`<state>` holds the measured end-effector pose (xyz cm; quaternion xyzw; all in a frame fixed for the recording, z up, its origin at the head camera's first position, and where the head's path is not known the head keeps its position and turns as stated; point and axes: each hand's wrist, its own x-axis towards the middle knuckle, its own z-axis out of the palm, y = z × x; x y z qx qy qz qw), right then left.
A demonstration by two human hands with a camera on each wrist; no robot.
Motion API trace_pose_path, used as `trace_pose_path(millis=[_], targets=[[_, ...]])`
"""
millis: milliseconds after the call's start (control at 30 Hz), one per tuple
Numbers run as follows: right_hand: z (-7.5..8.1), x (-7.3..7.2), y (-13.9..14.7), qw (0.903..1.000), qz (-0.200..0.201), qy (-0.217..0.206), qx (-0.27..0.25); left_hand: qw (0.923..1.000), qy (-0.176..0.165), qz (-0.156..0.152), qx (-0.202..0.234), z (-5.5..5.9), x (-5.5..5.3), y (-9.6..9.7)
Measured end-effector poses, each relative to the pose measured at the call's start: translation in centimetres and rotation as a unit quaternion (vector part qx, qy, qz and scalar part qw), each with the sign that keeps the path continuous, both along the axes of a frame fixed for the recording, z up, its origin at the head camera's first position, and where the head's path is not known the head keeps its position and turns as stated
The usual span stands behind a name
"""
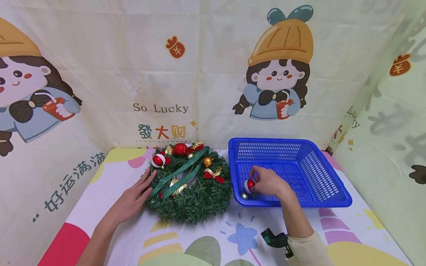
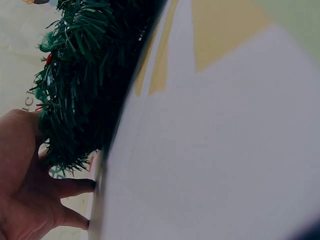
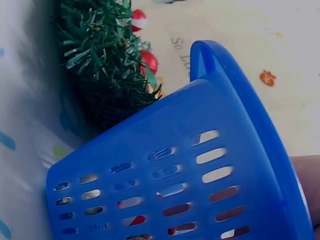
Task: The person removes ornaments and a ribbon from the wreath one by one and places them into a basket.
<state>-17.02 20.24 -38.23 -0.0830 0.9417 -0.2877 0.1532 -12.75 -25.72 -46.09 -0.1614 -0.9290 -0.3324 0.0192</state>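
A green Christmas wreath [image 1: 191, 210] lies on the table, decorated with red, gold and red-and-white ornaments, bows and a dark green ribbon [image 1: 181, 170]. My left hand [image 1: 133, 197] rests against its left side, fingers extended, some of them on the table in the left wrist view. Inside the front left corner of a blue plastic basket [image 1: 289, 203], my right hand [image 1: 267, 181] pinches a red-and-white Christmas ball [image 1: 248, 186]. A small gold ball [image 1: 244, 196] lies just below it. The basket wall [image 3: 165, 150] mostly hides this hand in the right wrist view.
The basket stands close to the wreath's right side. A patterned cloth covers the table [image 1: 206, 244], and printed cloth walls [image 1: 213, 74] rise behind and at both sides. A dark green and black strap [image 1: 277, 240] sits at my right wrist.
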Motion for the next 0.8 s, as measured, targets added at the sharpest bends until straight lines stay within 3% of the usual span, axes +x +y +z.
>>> trace_pose_path(millis=[800], targets=[[-0.31,0.14,0.07,0.9974,0.028,-0.035,0.056,1.0000,0.002,0.002,-0.004,-0.12,0.03,-0.01]])
